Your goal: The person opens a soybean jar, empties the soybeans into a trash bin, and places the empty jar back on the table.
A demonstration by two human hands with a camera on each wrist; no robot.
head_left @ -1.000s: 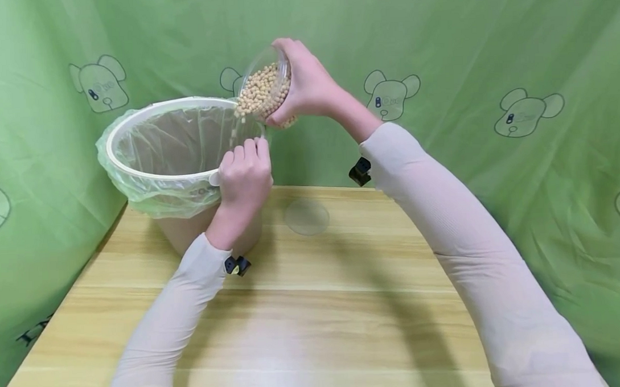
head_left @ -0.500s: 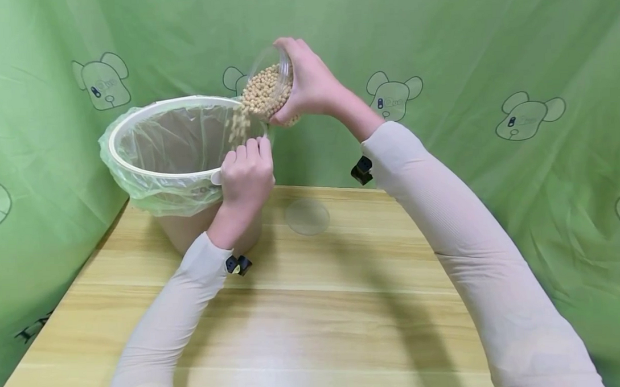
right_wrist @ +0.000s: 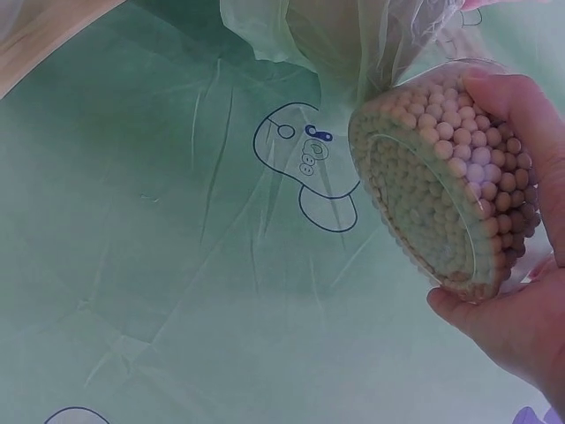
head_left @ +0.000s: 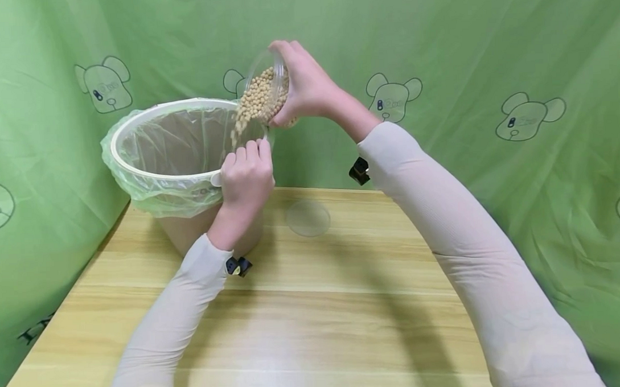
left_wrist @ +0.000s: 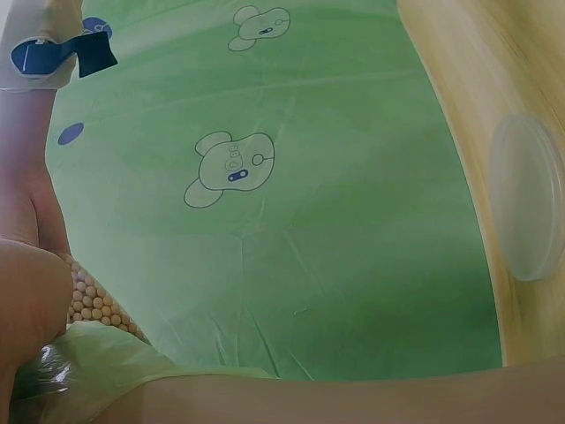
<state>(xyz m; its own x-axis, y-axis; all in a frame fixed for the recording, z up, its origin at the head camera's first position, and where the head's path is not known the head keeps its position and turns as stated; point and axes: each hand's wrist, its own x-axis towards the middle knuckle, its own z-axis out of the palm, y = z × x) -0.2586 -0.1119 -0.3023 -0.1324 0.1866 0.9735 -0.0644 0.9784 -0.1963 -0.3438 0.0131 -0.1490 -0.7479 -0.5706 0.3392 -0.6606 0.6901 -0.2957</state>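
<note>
Clear plastic container (right_wrist: 430,190), round and shallow-looking, is tipped on its side above the near right part of a bin (head_left: 190,229), its mouth turned toward the bin's opening. The walls are see-through and glossy, so the load shows right through them; the right wrist view catches the flat base, with a raised circular line set inside its outer edge. Behind that plastic sit pale beige beans (head_left: 257,98), small, smooth and nearly round, packed tightly against base and side. At the lowered lip they slide out in a narrow stream, slightly blurred as it drops inside the bin. The right hand (head_left: 308,84) grips the container, thumb on one side and fingers on the other, around its wall. The left hand (head_left: 246,174) has its fingers curled over the bin's near right edge, holding it. The bin itself is a dull brownish pink, narrower toward the bottom, and topped by a white ring (head_left: 160,175). A thin, crinkled green bag (head_left: 169,201) lines it, folded outward beneath the ring and bunched loosely around the outside. To the right of the bin, a translucent round disc (head_left: 308,218) lies flat on the wood-grain table (head_left: 304,319). Green cloth (head_left: 448,46) printed with outlined animal heads hangs behind.
</note>
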